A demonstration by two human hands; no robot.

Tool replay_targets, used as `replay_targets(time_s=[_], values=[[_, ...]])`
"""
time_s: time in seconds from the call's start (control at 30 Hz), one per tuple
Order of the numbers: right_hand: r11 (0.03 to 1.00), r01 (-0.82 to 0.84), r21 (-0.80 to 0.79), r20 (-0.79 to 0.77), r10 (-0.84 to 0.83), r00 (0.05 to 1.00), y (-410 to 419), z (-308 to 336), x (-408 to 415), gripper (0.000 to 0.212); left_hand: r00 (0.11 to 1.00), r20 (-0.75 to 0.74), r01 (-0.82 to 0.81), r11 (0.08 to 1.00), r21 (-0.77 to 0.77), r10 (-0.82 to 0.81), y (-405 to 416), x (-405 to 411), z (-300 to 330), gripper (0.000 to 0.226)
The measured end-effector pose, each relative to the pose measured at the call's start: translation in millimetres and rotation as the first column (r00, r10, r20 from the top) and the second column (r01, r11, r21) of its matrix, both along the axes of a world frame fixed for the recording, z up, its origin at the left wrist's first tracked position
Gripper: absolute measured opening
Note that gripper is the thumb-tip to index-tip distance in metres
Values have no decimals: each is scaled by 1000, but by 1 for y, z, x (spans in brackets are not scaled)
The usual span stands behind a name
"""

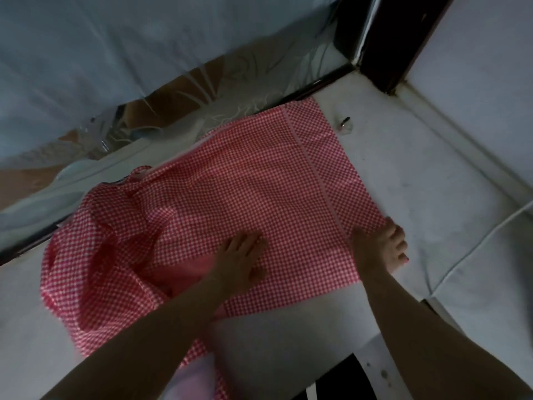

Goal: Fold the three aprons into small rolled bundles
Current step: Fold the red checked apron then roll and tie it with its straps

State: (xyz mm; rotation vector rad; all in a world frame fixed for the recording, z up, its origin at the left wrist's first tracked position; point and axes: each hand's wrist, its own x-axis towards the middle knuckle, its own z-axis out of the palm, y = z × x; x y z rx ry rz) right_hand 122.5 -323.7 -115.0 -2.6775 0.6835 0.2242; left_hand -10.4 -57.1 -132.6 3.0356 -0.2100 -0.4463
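Note:
A pink-and-white checked apron (pixel 236 197) lies spread over a white surface (pixel 403 174), its right part flat and its left part bunched in loose folds. My left hand (pixel 239 258) rests flat on the middle of the cloth with straight fingers. My right hand (pixel 380 246) is at the apron's right edge, fingers curled around the hem near a pale seam stripe. No other apron can be made out.
A shiny reflective panel (pixel 161 116) and pale curtain-like sheet (pixel 144 39) run along the far side. A dark post (pixel 389 53) stands at the back right. A small ring-like object (pixel 344 122) lies beyond the apron. A white cord (pixel 476 241) crosses the right.

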Motion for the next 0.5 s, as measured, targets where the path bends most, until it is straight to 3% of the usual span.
replay_targets(time_s=[0.1, 0.2, 0.27, 0.33, 0.4, 0.43, 0.5], values=[[997, 68, -38, -86, -71, 994, -15, 3, -14, 75, 997, -72, -17, 1000, 23, 19, -4, -9, 2, 71], [977, 213, -4, -48, -213, 976, -26, 4, -16, 76, 998, -31, -54, 998, -18, 53, -6, -13, 9, 66], [893, 434, 116, -70, -428, 901, -30, 10, -16, 83, 995, 33, -93, 995, -25, 94, -8, -21, 11, 60], [801, 547, 243, -181, -517, 837, -30, 16, -19, 85, 987, 91, -125, 991, -49, 130, -10, -33, 10, 55], [725, 526, 444, -222, -480, 849, -27, 15, -28, 74, 976, 139, -155, 984, -84, 166, -12, -47, 7, 50], [643, 518, 564, -227, -482, 846, -24, 15, -35, 66, 971, 148, -177, 979, -99, 190, -14, -54, 7, 48], [550, 493, 675, -249, -458, 853, -15, 15, -49, 52, 962, 170, -194, 973, -128, 215, -17, -68, 9, 47]])
